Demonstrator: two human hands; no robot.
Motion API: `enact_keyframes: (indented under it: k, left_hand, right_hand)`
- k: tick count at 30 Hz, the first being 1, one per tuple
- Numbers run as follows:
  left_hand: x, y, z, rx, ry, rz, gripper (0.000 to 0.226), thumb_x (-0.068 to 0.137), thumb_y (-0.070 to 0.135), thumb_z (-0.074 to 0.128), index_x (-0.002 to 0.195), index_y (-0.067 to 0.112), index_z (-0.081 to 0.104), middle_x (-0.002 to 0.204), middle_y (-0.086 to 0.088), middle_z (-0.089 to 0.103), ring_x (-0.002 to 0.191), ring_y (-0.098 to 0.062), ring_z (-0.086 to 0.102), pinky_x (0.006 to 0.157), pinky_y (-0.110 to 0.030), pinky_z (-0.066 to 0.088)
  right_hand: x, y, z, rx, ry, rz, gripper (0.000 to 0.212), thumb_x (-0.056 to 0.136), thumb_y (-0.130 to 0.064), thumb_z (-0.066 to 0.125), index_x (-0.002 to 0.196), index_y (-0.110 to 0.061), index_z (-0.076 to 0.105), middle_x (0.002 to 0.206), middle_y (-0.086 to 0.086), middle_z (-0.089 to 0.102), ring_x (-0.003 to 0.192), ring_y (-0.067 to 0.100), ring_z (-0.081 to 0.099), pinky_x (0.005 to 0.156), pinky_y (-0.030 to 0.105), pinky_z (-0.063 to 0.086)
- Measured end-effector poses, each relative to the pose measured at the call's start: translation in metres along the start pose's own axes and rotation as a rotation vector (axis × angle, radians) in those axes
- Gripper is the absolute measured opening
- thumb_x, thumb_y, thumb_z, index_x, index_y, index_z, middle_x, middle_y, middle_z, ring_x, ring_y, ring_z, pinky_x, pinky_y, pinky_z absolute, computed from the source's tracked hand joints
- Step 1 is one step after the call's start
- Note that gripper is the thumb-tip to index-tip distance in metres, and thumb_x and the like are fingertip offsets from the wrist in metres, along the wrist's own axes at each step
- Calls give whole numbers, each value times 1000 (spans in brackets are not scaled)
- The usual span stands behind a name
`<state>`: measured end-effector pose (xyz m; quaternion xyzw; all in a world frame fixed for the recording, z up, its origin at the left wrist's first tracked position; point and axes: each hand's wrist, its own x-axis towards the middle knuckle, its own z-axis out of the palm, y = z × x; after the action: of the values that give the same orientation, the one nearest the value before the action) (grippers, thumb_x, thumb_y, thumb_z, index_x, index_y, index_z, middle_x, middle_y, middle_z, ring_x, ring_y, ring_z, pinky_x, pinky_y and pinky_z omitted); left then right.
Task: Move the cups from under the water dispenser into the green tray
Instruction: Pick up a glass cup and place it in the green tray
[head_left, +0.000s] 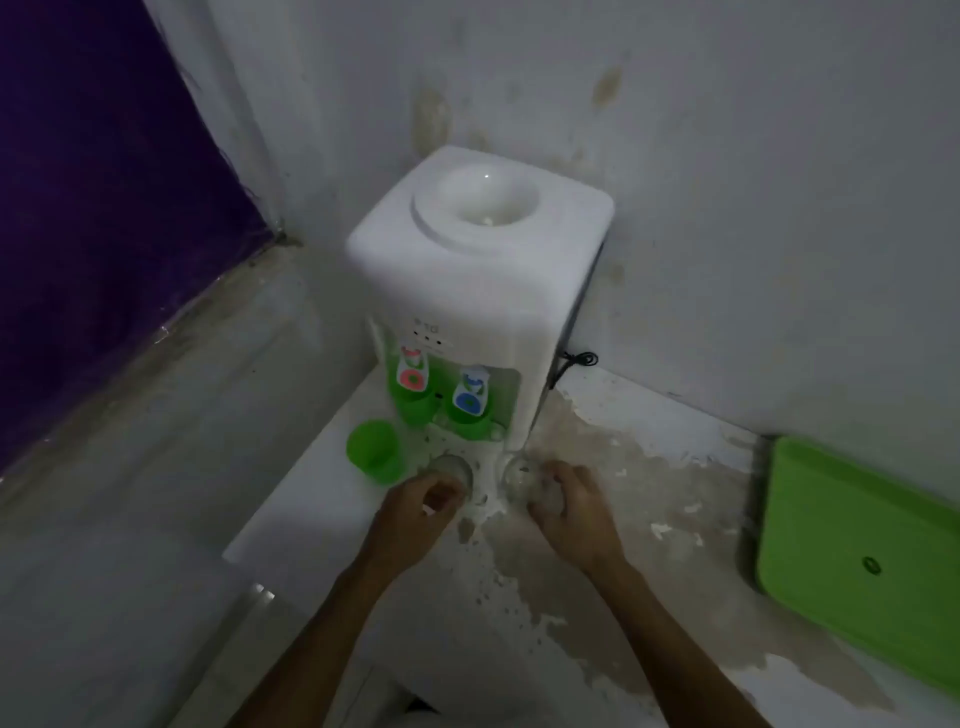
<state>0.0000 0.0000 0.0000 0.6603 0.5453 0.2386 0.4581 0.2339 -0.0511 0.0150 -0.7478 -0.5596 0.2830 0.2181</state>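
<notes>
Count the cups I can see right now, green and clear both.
3, possibly more hidden. A green cup stands left of the dispenser; a clear cup is in the left hand, another clear cup in the right hand.

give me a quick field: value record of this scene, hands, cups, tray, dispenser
left hand: wrapped around a clear glass cup
right hand: wrapped around a second clear cup
green cup: upright, left of the clear cups, untouched
cups under taps: two green ones, not yet moved
water dispenser: white, no bottle on top, in the wall corner
green tray: far right by the wall, no cups visible in it
</notes>
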Motion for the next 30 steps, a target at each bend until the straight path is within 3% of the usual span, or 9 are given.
enact_keyframes:
  k: [4, 10, 15, 20, 25, 27, 30]
  left_hand:
    - [10, -7, -18, -8, 12, -23, 28, 85, 22, 72, 84, 50, 69, 85, 21, 73, 82, -3, 69, 72, -28, 58]
    - [19, -25, -32, -18, 23, -23, 17, 83, 28, 68, 91, 43, 69, 87, 21, 72, 83, -4, 69, 73, -32, 59]
    - [21, -28, -26, -22, -5, 6, 20, 83, 25, 68, 90, 43, 68, 88, 21, 72, 83, -3, 69, 71, -23, 57]
    - [20, -18, -3, -75, -72, 25, 14, 77, 37, 65, 90, 41, 69, 88, 24, 71, 82, -1, 69, 68, -13, 52]
    - [19, -2, 29, -97, -202, 35, 22, 80, 30, 69, 93, 48, 67, 88, 14, 70, 82, -4, 68, 69, -16, 55]
    - [17, 10, 45, -102, -271, 33, 29, 80, 29, 73, 99, 49, 64, 95, 10, 66, 85, -8, 67, 71, -23, 57]
    - [10, 38, 68, -213, -399, -63, 46, 78, 29, 79, 113, 51, 57, 119, 8, 61, 103, -9, 64, 78, -24, 54]
  right_hand:
    - [21, -15, 15, -133, -59, -8, 69, 78, -33, 72, 139, -18, 45, 135, 12, 48, 116, 36, 54, 92, 45, 51]
    - [40, -20, 33, -317, -166, 44, 69, 83, -34, 67, 145, -23, 38, 140, 11, 44, 122, 35, 50, 96, 44, 50]
    - [36, -16, 27, -197, -139, 40, 67, 78, -25, 75, 139, -18, 49, 134, 13, 49, 117, 37, 56, 93, 43, 52]
    - [14, -7, 8, -68, -10, 12, 63, 73, -26, 80, 131, -17, 56, 129, 12, 55, 107, 33, 61, 85, 36, 52]
    - [-14, 1, -26, 14, 96, -50, 63, 69, -29, 81, 127, -18, 60, 126, 6, 59, 103, 23, 63, 83, 23, 49]
    - [-28, 5, -42, 54, 129, -63, 63, 69, -30, 81, 127, -19, 61, 125, 3, 60, 100, 19, 63, 82, 17, 47]
    - [-48, 13, -64, 119, 138, -82, 63, 68, -28, 83, 127, -19, 61, 124, 1, 60, 100, 13, 61, 82, 19, 52]
